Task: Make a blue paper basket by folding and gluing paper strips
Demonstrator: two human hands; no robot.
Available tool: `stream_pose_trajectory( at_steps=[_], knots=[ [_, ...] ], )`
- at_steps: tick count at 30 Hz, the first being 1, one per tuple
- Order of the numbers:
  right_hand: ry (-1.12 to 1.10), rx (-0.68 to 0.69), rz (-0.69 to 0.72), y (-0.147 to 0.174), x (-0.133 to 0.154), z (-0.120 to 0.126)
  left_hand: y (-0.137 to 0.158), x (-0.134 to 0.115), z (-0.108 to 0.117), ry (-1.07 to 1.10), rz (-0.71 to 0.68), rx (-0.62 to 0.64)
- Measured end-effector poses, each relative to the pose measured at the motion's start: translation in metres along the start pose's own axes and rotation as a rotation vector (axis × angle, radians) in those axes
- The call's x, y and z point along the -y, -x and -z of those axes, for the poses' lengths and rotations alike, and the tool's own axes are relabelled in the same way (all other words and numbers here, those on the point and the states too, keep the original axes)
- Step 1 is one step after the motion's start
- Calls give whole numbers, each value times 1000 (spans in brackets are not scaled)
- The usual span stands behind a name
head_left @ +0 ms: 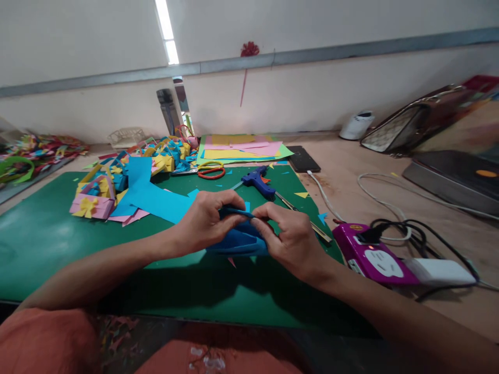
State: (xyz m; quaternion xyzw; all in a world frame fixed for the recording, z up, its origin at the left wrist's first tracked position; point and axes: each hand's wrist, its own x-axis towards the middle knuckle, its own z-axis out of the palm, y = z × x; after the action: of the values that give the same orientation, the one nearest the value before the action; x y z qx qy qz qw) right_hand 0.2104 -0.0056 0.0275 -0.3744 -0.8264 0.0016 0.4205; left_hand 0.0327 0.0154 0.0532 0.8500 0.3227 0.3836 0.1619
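Observation:
Both my hands work a folded blue paper piece (238, 240) just above the green cutting mat (58, 234). My left hand (206, 218) grips its left side, thumb and fingers pinching a thin blue strip along the top. My right hand (290, 236) pinches the same strip from the right, fingers closed on the paper. Much of the blue piece is hidden between my palms. A blue glue gun (257, 181) lies on the mat just beyond my hands.
A large blue sheet (150, 195) and a heap of small paper baskets (117, 174) lie at the left. Orange-handled scissors (210, 170), stacked coloured sheets (241, 148), a phone (303, 158), a purple power strip (370, 254) with cables and a metal ruler (307, 221) sit around.

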Motion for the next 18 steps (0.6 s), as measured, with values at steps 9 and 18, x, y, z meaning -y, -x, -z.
stream_pose_trajectory(
  at_steps=[9,18],
  knots=[
    [163,-53,260,-3,1,9,8,9,6,-139,-273,-139],
    [298,-79,506,-2,0,13,15,23,9,-193,-471,-207]
  ],
)
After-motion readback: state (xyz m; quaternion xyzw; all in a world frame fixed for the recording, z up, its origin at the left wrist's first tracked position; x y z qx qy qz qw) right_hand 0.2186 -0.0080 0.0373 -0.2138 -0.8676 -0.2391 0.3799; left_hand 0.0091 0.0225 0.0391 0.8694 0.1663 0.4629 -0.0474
